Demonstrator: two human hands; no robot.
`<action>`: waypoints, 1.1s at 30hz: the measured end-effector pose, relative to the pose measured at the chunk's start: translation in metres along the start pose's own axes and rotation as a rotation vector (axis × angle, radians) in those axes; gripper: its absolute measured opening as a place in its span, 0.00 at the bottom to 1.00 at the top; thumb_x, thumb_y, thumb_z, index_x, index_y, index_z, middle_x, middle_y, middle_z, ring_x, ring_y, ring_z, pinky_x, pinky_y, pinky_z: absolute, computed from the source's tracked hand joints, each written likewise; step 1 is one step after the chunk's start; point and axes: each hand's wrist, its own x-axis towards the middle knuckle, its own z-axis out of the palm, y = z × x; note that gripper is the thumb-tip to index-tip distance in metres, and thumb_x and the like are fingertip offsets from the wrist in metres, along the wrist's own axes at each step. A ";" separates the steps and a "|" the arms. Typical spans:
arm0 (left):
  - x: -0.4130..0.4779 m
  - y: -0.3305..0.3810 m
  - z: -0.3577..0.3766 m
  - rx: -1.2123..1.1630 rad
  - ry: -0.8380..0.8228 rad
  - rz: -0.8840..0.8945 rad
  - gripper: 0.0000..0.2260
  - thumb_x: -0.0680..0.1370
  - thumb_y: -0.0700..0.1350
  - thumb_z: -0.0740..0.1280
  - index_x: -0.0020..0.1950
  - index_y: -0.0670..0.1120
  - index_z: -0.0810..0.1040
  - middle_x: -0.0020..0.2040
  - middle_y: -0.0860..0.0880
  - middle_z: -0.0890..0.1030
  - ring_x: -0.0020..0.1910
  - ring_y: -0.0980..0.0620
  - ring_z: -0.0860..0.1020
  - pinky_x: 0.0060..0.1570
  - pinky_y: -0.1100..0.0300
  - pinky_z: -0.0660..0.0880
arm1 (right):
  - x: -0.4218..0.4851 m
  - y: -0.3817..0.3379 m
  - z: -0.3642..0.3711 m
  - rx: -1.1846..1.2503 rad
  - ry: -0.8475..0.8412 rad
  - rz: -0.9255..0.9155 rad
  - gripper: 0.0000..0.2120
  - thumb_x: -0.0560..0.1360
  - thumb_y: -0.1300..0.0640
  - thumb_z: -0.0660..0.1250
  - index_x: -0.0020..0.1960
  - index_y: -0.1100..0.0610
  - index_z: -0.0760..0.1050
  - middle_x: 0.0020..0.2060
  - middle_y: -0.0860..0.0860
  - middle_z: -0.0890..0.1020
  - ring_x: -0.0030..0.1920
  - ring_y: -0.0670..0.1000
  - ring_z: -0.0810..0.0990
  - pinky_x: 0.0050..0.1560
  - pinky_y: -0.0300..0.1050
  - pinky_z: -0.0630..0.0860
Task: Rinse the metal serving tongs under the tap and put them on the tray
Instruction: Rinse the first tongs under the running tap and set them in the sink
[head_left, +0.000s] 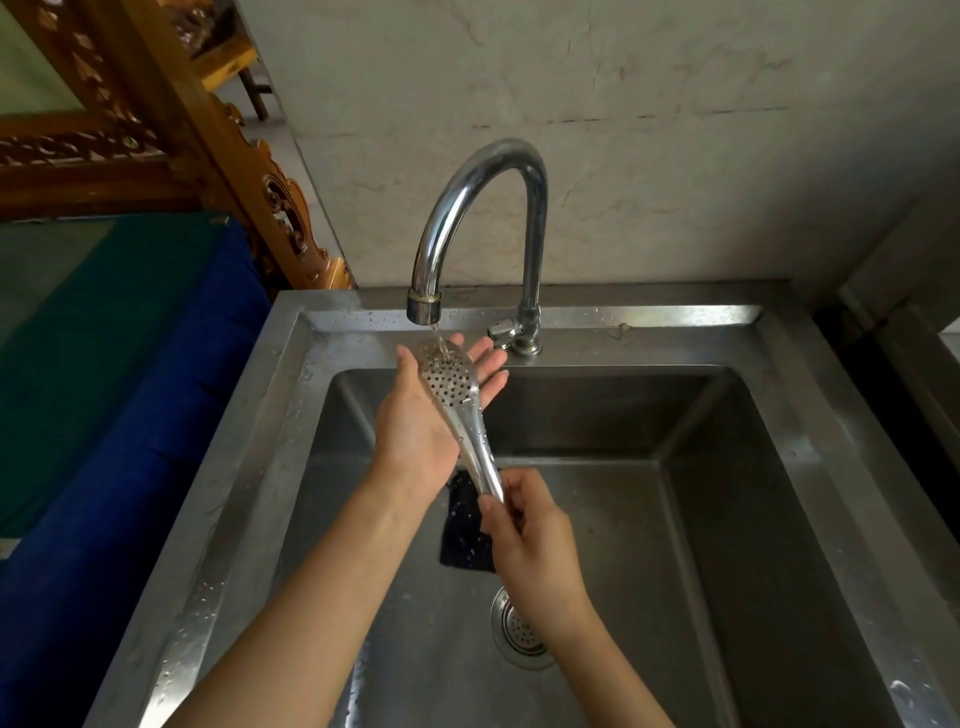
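Steel sink (291, 405), tongs (451, 385) under tap (485, 171), right hand (531, 535) pinching them, left hand (411, 431) fingers straight.

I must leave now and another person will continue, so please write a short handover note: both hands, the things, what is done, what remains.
Left hand: open, straight fingers support the holed head of the tongs.
Right hand: pinches the handle end.
Tongs: over the sink, head under the running tap.
Done: rinsing is under way.
Left: finish the rinse, put the tongs on the tray; no tray is in view.
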 end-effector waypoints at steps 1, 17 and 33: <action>0.000 0.000 0.001 0.012 -0.011 0.003 0.22 0.82 0.54 0.48 0.56 0.40 0.73 0.51 0.39 0.83 0.51 0.44 0.82 0.45 0.54 0.80 | 0.000 -0.001 -0.001 -0.023 0.017 -0.005 0.09 0.77 0.60 0.62 0.43 0.47 0.70 0.28 0.47 0.75 0.27 0.42 0.74 0.27 0.32 0.69; -0.007 -0.012 0.008 0.442 0.217 0.045 0.04 0.77 0.34 0.62 0.45 0.38 0.76 0.36 0.44 0.84 0.37 0.49 0.84 0.36 0.60 0.81 | -0.006 0.003 -0.004 -0.141 0.091 0.020 0.03 0.77 0.58 0.62 0.46 0.51 0.70 0.26 0.46 0.75 0.27 0.41 0.74 0.27 0.35 0.68; 0.022 0.028 0.020 0.461 0.330 0.161 0.03 0.75 0.37 0.66 0.48 0.40 0.78 0.44 0.44 0.84 0.43 0.50 0.84 0.49 0.56 0.80 | 0.002 0.001 -0.006 -0.112 0.049 -0.015 0.04 0.77 0.58 0.63 0.46 0.50 0.70 0.27 0.46 0.75 0.26 0.41 0.73 0.25 0.31 0.66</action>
